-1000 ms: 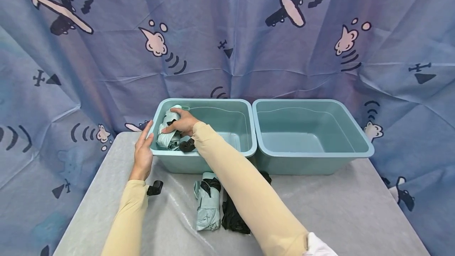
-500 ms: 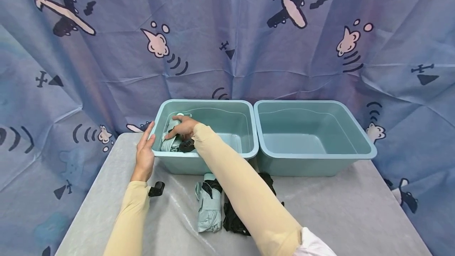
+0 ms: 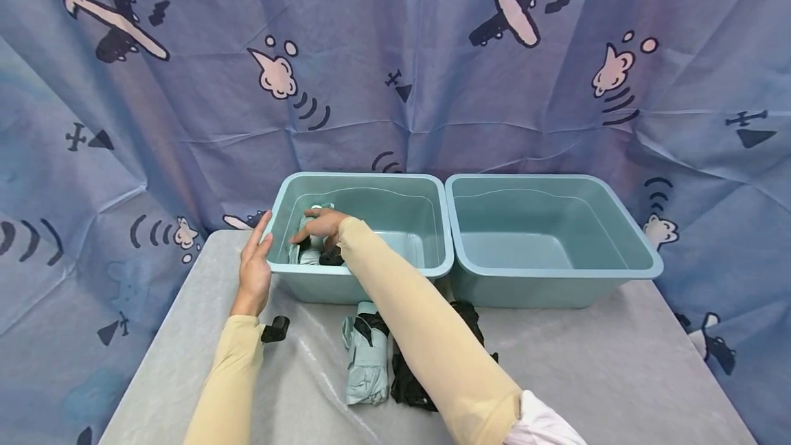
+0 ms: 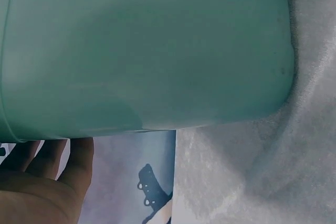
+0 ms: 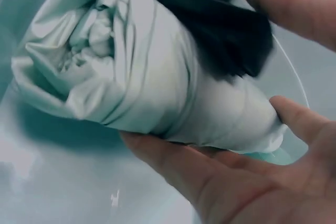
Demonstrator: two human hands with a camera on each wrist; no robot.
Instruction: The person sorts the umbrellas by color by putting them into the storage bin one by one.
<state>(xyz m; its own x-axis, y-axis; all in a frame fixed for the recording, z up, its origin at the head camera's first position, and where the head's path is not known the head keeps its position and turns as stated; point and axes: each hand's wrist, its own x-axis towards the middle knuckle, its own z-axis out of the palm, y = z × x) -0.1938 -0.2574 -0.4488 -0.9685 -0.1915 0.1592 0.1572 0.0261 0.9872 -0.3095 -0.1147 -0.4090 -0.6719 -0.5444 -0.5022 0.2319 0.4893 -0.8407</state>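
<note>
In the head view, my right hand reaches into the left green bin, low at its left end. It holds a folded light-green umbrella with a black strap. The right wrist view shows fingers below the roll and at its far end, while another digit stands by the black strap. Much of the umbrella is hidden by the hand in the head view. Straight fingers of my left hand rest against the outside of the bin's left end, near the rim; the left wrist view shows them along the bin wall.
A second green bin stands right beside the first. In front lie another folded light-green umbrella and a black folded bundle, partly under the right forearm. A patterned curtain hangs behind the grey table.
My right hand has lowered the light-green umbrella deeper into the left bin. The left hand stays at the bin's end, and the view has shifted slightly.
</note>
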